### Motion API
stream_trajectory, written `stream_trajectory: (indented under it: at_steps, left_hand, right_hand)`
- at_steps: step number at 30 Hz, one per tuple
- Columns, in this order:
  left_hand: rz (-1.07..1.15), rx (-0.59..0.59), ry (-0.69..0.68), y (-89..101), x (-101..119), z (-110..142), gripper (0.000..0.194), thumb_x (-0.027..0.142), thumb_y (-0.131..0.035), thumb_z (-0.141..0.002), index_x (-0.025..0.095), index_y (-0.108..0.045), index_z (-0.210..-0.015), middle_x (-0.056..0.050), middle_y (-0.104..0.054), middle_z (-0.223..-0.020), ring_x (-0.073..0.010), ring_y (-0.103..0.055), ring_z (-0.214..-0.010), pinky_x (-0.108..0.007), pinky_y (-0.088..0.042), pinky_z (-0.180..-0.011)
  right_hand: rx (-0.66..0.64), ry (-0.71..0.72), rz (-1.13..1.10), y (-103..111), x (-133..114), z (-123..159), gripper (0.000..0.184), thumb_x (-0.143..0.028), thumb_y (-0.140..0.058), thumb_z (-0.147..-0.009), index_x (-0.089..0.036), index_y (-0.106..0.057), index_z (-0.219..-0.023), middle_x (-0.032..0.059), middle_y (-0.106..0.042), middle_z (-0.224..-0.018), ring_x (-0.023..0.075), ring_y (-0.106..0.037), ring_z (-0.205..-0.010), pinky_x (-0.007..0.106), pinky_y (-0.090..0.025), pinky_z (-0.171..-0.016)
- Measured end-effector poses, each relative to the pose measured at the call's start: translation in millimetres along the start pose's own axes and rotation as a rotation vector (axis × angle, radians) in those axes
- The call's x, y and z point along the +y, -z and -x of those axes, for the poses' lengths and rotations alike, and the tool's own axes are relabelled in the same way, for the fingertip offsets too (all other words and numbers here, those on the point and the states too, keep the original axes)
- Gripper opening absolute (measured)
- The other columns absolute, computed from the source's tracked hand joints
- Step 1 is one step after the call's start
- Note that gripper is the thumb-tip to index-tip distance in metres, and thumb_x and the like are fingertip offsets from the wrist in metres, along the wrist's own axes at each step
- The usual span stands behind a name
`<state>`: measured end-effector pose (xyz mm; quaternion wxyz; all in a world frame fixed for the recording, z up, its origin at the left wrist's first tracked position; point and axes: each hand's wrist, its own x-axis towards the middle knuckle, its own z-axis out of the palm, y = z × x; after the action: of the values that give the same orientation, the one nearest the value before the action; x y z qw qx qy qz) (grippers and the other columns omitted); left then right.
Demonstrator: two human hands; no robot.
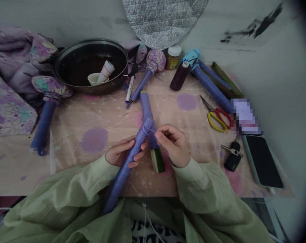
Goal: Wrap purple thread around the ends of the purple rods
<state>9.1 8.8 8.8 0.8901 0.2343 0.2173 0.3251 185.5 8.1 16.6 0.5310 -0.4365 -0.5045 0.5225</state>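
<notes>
My left hand (pixel 124 155) is wrapped round a long stick covered in blue-purple thread (pixel 127 165), which slants from my lap up to the table's middle. A second thread-wound stick (pixel 147 111) with a bare green end (pixel 158 160) lies on the table and crosses it. My right hand (pixel 173 143) is closed in a pinch on the thread where the two sticks meet. Both sleeves are pale green.
A black pan (pixel 67 72) with a small bowl and a roll stands at the back left beside floral cloth (pixel 13 84). Fabric-topped sticks (pixel 153 65), a dark thread spool (pixel 179 76), a jar (pixel 173 57), scissors (pixel 216 116), keys (pixel 232 157) and a phone (pixel 263 160) lie around.
</notes>
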Motion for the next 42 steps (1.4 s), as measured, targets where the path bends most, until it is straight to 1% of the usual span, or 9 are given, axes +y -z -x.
stream_trajectory:
  at_steps: [4, 8, 11, 14, 19, 26, 30, 37, 42]
  left_hand:
    - [-0.042, -0.043, -0.018, 2.0, -2, 1, 0.021, 0.019, -0.066, -0.074, 0.016, -0.059, -0.093, 0.0, -0.052, -0.08, -0.0037, -0.046, -0.048, -0.011, -0.036, -0.034]
    - [-0.041, -0.101, -0.009, 3.7, -3, 1, 0.013, 0.019, -0.062, -0.078, 0.016, -0.057, -0.091, 0.001, -0.054, -0.077, -0.0022, -0.043, -0.04, -0.011, -0.033, -0.03]
    - [0.009, -0.07, 0.002, 3.4, -4, 1, 0.021, 0.022, -0.066, -0.076, 0.015, -0.06, -0.095, 0.0, -0.056, -0.073, -0.0057, -0.049, -0.046, -0.011, -0.032, -0.031]
    - [0.036, -0.039, 0.021, 2.6, -3, 0, 0.029, 0.025, -0.07, -0.072, 0.013, -0.062, -0.097, -0.001, -0.055, -0.067, -0.0095, -0.052, -0.057, -0.014, -0.037, -0.039]
    - [0.086, -0.026, 0.032, 3.2, -5, -2, 0.03, 0.027, -0.072, -0.071, 0.01, -0.066, -0.095, -0.003, -0.055, -0.07, -0.0096, -0.051, -0.063, -0.016, -0.039, -0.047]
    - [0.058, -0.2, 0.0, 9.3, -9, 0, 0.03, 0.032, -0.052, -0.087, 0.015, -0.061, -0.111, -0.001, -0.057, -0.08, -0.0041, -0.048, -0.042, -0.016, -0.035, -0.033]
    - [0.073, -0.214, 0.045, 7.8, -6, 2, 0.028, 0.029, -0.05, -0.089, 0.017, -0.061, -0.111, 0.0, -0.054, -0.078, -0.0047, -0.05, -0.043, -0.014, -0.036, -0.032]
    - [0.201, -0.221, 0.172, 4.5, -1, 7, 0.028, 0.029, -0.052, -0.088, 0.016, -0.06, -0.112, 0.006, -0.041, -0.066, -0.0004, -0.027, -0.032, -0.013, -0.023, -0.025]
    - [0.212, -0.281, 0.218, 5.8, 1, 7, 0.024, 0.029, -0.054, -0.087, 0.02, -0.058, -0.11, 0.009, -0.03, -0.055, 0.0004, -0.02, -0.026, -0.01, -0.022, -0.024]
  right_hand:
    - [-0.008, -0.004, 0.002, 0, 0, 1, 0.013, -0.028, -0.061, -0.08, -0.018, -0.059, -0.072, -0.0045, -0.05, -0.057, 0.0063, -0.041, -0.05, 0.02, -0.034, -0.046]
    - [-0.035, -0.001, 0.012, 0, 1, 0, 0.013, -0.028, -0.062, -0.08, -0.018, -0.059, -0.073, -0.0046, -0.049, -0.057, 0.0063, -0.041, -0.05, 0.02, -0.034, -0.047]
    - [-0.051, -0.003, 0.003, 0, 3, -1, 0.014, -0.03, -0.063, -0.08, -0.018, -0.059, -0.074, -0.0041, -0.05, -0.059, 0.0065, -0.041, -0.051, 0.02, -0.034, -0.047]
    - [-0.046, -0.012, -0.009, 0, 4, -1, 0.015, -0.031, -0.063, -0.08, -0.018, -0.059, -0.074, -0.0037, -0.05, -0.06, 0.0069, -0.042, -0.052, 0.021, -0.034, -0.048]
    - [-0.038, 0.008, -0.014, 1, 4, -2, 0.017, -0.033, -0.062, -0.081, -0.018, -0.059, -0.074, -0.0044, -0.048, -0.058, 0.0067, -0.041, -0.051, 0.021, -0.034, -0.047]
    - [-0.051, 0.02, -0.033, 1, 5, -2, 0.016, -0.032, -0.062, -0.082, -0.018, -0.058, -0.075, -0.0049, -0.047, -0.058, 0.0061, -0.038, -0.05, 0.021, -0.033, -0.047]
    - [-0.045, 0.015, -0.031, 0, 5, -2, 0.019, -0.035, -0.062, -0.081, -0.018, -0.058, -0.074, -0.0053, -0.046, -0.057, 0.0062, -0.038, -0.049, 0.021, -0.033, -0.047]
    - [-0.04, 0.017, 0.007, -1, 3, -3, 0.018, -0.034, -0.063, -0.08, -0.018, -0.058, -0.073, -0.0046, -0.048, -0.058, 0.0066, -0.041, -0.051, 0.021, -0.036, -0.048]
    - [-0.054, -0.025, 0.014, -1, 4, -3, 0.021, -0.037, -0.064, -0.078, -0.018, -0.058, -0.073, -0.0038, -0.05, -0.059, 0.007, -0.043, -0.052, 0.021, -0.036, -0.047]
